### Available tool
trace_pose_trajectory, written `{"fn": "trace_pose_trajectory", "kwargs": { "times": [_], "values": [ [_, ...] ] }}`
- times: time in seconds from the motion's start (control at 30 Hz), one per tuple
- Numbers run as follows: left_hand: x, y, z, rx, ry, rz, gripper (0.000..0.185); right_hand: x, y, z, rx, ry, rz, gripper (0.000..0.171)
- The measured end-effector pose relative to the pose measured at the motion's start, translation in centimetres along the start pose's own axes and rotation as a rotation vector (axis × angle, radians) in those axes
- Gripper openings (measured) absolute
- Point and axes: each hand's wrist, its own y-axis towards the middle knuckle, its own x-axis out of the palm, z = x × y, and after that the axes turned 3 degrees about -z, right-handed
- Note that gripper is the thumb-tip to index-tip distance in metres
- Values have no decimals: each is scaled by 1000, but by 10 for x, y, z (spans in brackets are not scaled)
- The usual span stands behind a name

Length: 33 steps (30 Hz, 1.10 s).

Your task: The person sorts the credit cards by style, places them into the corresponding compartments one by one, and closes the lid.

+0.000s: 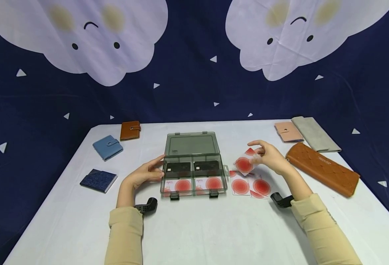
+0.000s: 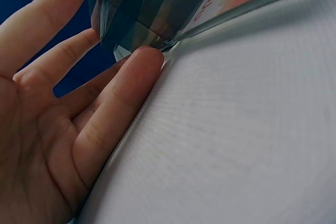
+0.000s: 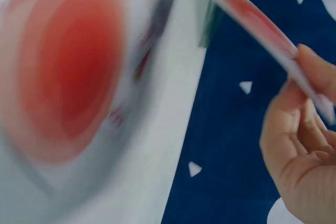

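My right hand [image 1: 270, 159] pinches a white card with a red disc [image 1: 243, 165] between thumb and fingers, raised over several similar cards [image 1: 241, 186] lying loose right of the box. In the right wrist view the held card [image 3: 257, 27] shows nearly edge-on. A translucent grey-green box [image 1: 193, 175] stands with its lid [image 1: 192, 144] tipped back. Its two rear compartments hold black cards [image 1: 178, 167] with chips; the two front ones hold white-and-red cards [image 1: 182, 185]. My left hand [image 1: 144, 174] touches the box's left wall with fairly straight fingers [image 2: 123, 90].
On the left lie a brown wallet [image 1: 129, 131], a light-blue wallet [image 1: 108, 147] and a dark-blue one [image 1: 98, 180]. At right are a pink wallet [image 1: 288, 131], a grey flat case [image 1: 316, 134] and a long tan wallet [image 1: 323, 168]. A patterned cloth [image 1: 194, 73] hangs behind the white table [image 1: 214, 235].
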Motion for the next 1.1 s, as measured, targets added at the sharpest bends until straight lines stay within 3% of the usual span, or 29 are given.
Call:
{"fn": "trace_pose_trajectory", "kwargs": {
  "times": [0.1,0.2,0.33,0.6,0.7,0.83,1.1],
  "values": [
    [0,0,0,0,-4,0,82,6,1,-9,2,169,42,47],
    [0,0,0,1,0,2,82,15,3,-19,9,439,60,32],
    [0,1,0,-3,12,9,81,28,6,-30,38,726,16,16],
    [0,1,0,3,28,4,80,54,9,-45,291,830,-116,29],
    [0,1,0,3,21,3,80,64,12,-51,299,779,-199,36],
    [0,1,-1,1,8,2,81,78,14,-59,175,619,-318,59],
    [-1,1,-3,6,12,0,81,121,21,-73,-43,89,-267,36]
  ]
}}
